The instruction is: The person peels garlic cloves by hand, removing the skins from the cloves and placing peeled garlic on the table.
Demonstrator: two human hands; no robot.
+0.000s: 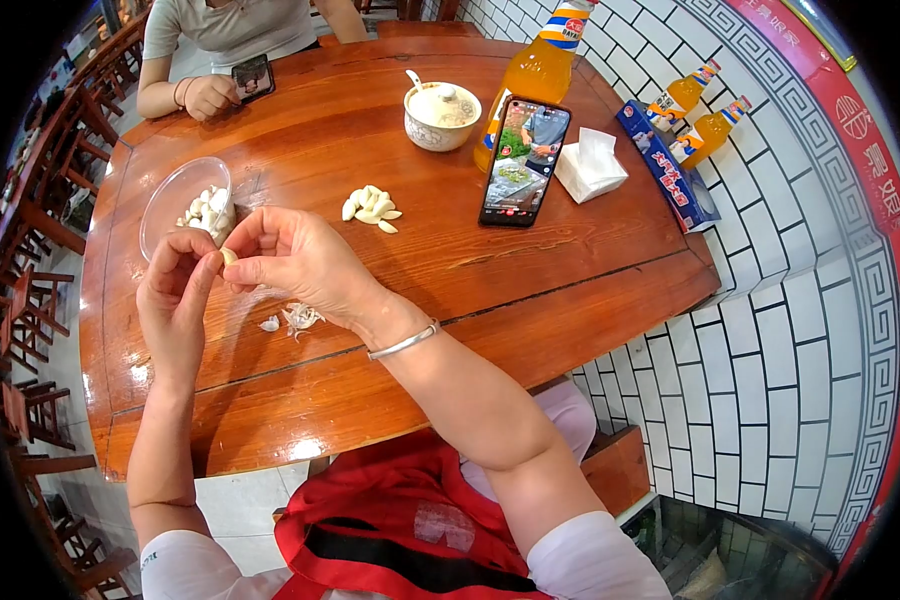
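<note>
Between the fingertips of both my hands is a small pale garlic clove (229, 257). My left hand (182, 290) pinches it from the left, and my right hand (295, 262), with a silver bangle on the wrist, pinches it from the right. Just behind my fingers stands a clear plastic bowl (160, 196) of garlic cloves (208, 211), partly hidden by my hands. Several peeled garlic cloves (372, 207) lie in a small pile to the right, on the wooden table (530, 275). Papery garlic skins (300, 318) are scattered below my right hand.
A phone (525, 165) leans upright against a large orange drink bottle (540, 75). Around it are a lidded bowl (440, 120), a tissue pack (592, 170) and a blue box (665, 170) by the tiled wall. Across the table a person's hand (210, 97) rests beside another phone (254, 78).
</note>
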